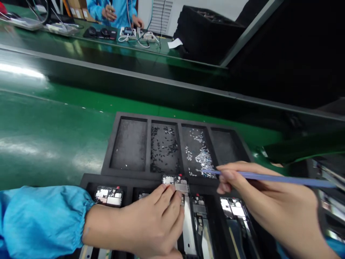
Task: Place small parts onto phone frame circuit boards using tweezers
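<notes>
My left hand (151, 219) has its fingers bent together over an opened phone (188, 230) with bare circuit parts and a red spot at its top edge. The fingertips hide part of its board. In my right hand (280, 205), thumb and forefinger pinch slim purple tweezers (258, 177), seen nearly edge-on. Their tip reaches over small silvery pieces (204, 158) heaped in one compartment of a black tray (129, 114). Small black pieces (164, 144) lie scattered in the compartment to the left. Whether the tip holds a piece is too small to tell.
A nearer black tray (88, 178) holds several opened phones, among them one at left (109, 196) and one at right (235, 210). Beyond a metal rail (134, 76), a co-worker's hands (109, 13) are near cables and a power strip (147, 36). A black bin (207, 32) stands there.
</notes>
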`<state>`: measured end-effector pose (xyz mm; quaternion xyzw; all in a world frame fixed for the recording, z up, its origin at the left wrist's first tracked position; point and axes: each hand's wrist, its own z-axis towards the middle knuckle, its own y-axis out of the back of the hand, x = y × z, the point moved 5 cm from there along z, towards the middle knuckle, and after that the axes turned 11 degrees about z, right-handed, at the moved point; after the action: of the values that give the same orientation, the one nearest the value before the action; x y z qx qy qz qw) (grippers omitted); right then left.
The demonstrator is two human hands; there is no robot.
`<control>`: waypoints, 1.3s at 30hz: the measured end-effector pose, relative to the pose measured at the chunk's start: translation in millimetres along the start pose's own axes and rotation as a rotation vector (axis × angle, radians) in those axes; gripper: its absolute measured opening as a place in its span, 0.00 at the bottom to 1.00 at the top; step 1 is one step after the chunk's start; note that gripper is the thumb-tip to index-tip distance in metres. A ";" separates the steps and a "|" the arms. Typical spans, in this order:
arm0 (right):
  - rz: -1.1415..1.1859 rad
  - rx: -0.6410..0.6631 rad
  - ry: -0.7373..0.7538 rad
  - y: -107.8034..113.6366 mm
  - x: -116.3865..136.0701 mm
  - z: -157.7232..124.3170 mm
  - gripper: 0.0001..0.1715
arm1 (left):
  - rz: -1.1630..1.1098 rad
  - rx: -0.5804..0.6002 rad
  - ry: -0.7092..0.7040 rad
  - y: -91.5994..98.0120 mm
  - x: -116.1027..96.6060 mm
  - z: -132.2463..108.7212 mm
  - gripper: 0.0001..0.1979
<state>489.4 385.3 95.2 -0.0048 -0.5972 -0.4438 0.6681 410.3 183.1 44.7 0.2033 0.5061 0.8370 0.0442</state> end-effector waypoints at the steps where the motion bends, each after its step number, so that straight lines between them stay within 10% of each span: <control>1: 0.073 0.039 -0.073 -6.6 3.6 5.0 0.16 | -0.005 0.008 -0.004 -0.7 -0.7 -0.2 0.35; 9: 0.470 0.232 -0.141 -70.0 -8.2 26.9 0.16 | 0.042 0.033 -0.025 -0.4 -3.0 0.8 0.34; 21: 0.367 0.169 0.228 -74.3 -14.6 23.4 0.13 | 0.077 0.088 -0.021 0.6 0.7 7.9 0.29; 39: 0.255 0.276 0.278 -73.3 -13.1 21.0 0.08 | 0.036 0.078 0.009 1.7 6.4 9.2 0.22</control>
<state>430.2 359.8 52.3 0.0725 -0.5489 -0.2662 0.7891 408.2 191.7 51.8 0.2103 0.5349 0.8181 0.0187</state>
